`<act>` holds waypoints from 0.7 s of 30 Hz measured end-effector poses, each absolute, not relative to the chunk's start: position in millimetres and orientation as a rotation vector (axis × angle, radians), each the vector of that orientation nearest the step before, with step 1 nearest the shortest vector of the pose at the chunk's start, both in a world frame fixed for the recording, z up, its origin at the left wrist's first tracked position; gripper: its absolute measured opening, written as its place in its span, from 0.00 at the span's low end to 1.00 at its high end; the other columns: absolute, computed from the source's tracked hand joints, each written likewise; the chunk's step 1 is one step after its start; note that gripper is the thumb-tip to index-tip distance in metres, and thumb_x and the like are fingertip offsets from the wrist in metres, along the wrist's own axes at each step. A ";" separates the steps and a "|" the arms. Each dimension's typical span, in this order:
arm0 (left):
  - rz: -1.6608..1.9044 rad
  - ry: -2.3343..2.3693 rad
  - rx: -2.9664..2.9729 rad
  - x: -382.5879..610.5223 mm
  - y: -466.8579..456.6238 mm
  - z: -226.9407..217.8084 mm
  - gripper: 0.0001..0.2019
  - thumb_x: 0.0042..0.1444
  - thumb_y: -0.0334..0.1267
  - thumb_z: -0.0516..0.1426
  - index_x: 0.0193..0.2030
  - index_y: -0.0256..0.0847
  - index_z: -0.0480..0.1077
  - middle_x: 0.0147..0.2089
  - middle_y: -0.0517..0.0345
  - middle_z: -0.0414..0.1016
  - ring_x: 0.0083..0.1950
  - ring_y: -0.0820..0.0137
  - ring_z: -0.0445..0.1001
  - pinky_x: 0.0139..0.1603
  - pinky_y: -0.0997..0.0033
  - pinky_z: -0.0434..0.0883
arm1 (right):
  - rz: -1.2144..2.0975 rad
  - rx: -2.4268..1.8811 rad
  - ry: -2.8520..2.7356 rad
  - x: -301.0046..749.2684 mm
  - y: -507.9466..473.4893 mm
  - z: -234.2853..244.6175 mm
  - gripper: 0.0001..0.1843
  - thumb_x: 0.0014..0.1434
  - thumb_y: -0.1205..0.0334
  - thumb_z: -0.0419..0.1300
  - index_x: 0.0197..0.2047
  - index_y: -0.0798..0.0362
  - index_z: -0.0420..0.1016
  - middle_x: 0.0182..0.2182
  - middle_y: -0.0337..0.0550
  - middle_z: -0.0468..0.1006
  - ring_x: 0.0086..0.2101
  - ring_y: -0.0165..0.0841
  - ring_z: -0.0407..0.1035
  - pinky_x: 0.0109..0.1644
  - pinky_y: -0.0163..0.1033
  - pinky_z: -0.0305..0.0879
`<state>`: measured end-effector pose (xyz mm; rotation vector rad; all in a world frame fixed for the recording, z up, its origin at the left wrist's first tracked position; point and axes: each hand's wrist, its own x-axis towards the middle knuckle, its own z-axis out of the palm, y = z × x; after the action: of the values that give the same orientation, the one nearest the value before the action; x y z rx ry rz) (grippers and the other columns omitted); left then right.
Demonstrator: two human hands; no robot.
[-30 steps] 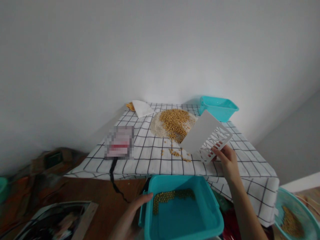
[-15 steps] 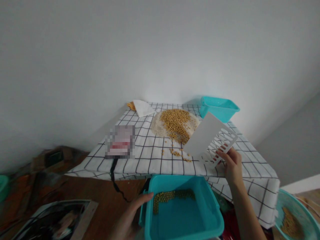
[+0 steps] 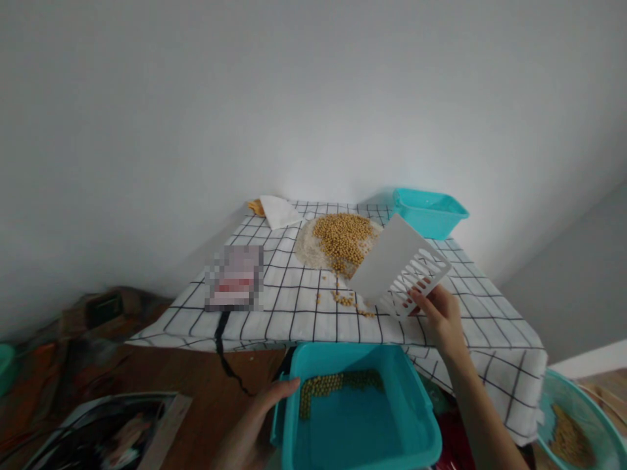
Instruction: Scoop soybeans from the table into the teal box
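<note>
My right hand point(image 3: 435, 316) grips the slotted edge of a flat white plastic board point(image 3: 385, 258), held tilted above the table's right half. Its far corner overlaps a pile of yellow soybeans point(image 3: 343, 238) lying on a patch of whitish grains or powder point(image 3: 308, 247). Several loose beans point(image 3: 345, 300) are scattered in front of the pile. At the table's front edge, my left hand point(image 3: 259, 418) is closed on the left rim of a teal plastic basin point(image 3: 362, 421), thumb over the rim. Soybeans line that basin's far and left inner sides.
A second teal basin point(image 3: 431, 212) stands at the back right of the checked tablecloth point(image 3: 274, 313). A white cloth or paper point(image 3: 279, 212) lies back left, and a blurred-out flat object point(image 3: 235, 277) front left. A round tub point(image 3: 582, 424) sits low at right.
My right hand has moved the white board left and slightly up, nearer the bean pile. My left hand and the near basin have stayed in place.
</note>
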<state>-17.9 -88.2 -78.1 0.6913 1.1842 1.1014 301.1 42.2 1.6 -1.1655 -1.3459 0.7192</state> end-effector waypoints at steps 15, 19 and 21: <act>1.101 1.206 0.574 -6.1 -84.3 -58.8 0.19 0.28 0.46 0.71 0.32 0.51 0.82 0.49 0.55 0.83 0.60 0.46 0.70 0.58 0.53 0.69 | 0.680 -1.198 -1.452 295.6 46.0 8.3 0.09 0.53 0.56 0.62 0.32 0.53 0.73 0.25 0.41 0.77 0.23 0.33 0.69 0.27 0.37 0.67; 1.128 1.224 0.605 -7.7 -84.3 -61.7 0.14 0.32 0.49 0.69 0.30 0.51 0.82 0.48 0.55 0.84 0.57 0.46 0.73 0.55 0.52 0.72 | 0.663 -1.201 -1.457 292.6 48.2 13.2 0.10 0.54 0.54 0.62 0.32 0.53 0.72 0.24 0.41 0.77 0.22 0.33 0.69 0.26 0.36 0.67; 1.136 1.207 0.649 -10.4 -85.4 -71.1 0.13 0.36 0.47 0.68 0.32 0.52 0.82 0.50 0.55 0.83 0.57 0.48 0.73 0.55 0.53 0.72 | 0.676 -1.204 -1.477 291.2 48.8 13.8 0.11 0.54 0.53 0.62 0.32 0.53 0.72 0.24 0.41 0.77 0.22 0.33 0.70 0.27 0.36 0.68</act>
<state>-10.4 -85.4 -71.1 0.6495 1.2074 1.1360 291.2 48.8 13.8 -1.2039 -1.4771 0.6759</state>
